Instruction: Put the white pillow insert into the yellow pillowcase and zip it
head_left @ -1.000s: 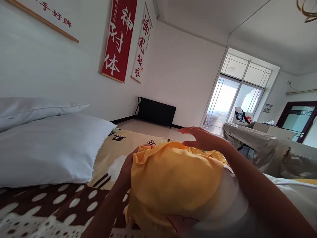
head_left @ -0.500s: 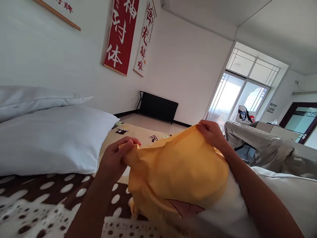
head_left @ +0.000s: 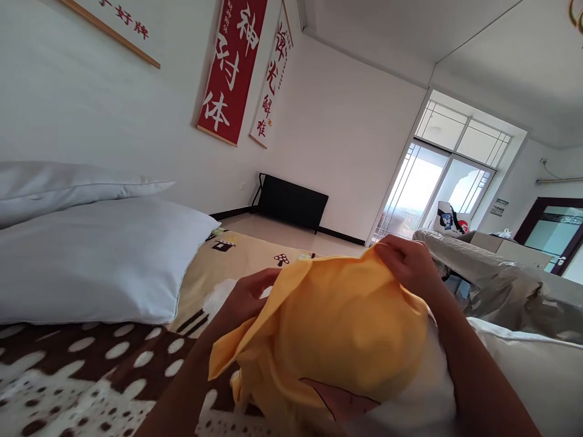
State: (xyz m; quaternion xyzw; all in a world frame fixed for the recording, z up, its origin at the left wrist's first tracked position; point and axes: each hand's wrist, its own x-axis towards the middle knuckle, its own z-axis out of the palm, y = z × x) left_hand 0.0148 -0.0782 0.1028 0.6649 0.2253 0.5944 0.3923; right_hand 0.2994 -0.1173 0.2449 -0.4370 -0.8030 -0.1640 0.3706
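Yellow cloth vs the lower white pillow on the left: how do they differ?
Colour: the yellow cloth carries a reddish patch with a dark outline; the lower white pillow looks plain.
Shape: the yellow cloth hangs in loose folds; the lower white pillow is plump and smoother.
Contact: the right hand grips the yellow cloth's upper edge; neither hand touches the lower white pillow.
Shared: both have fabric surfaces.

Left grip (head_left: 248, 296), right grip (head_left: 407, 262): bare human hands, fingers (head_left: 392, 247) partly hidden. Slim forearms (head_left: 473, 349) bare too, smooth, broadening back from narrower wrists (head_left: 433, 292).
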